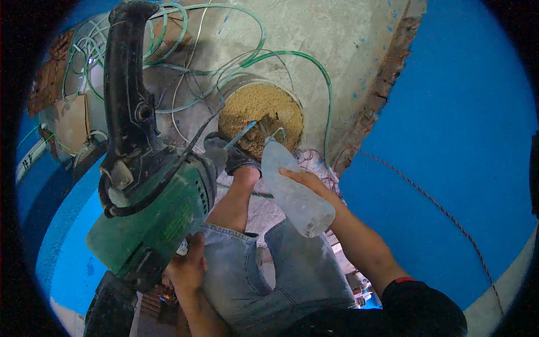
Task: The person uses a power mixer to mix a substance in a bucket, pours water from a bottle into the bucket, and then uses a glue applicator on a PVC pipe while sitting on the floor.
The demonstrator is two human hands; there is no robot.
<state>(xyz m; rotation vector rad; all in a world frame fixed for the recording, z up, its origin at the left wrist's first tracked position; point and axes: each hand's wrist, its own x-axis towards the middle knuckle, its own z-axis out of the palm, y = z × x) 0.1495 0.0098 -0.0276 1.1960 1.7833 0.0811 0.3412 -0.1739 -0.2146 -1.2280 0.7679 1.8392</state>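
Right grip (311,182) is clamped on cloudy bottle (293,195), neck toward far sand (261,102); left grip (187,269) at green power tool (151,224), near left, closure unclear.

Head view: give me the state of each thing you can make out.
Left hand: closed on the power tool's rear grip.
Green power tool: held; running or not, cannot tell.
Right hand: gripping the bottle.
Translucent bottle: tilted, neck toward the sandy material.
Sandy material: loose, darker hollow in it.
Green hose: uncovered, looped.
Rope: slack, curving.
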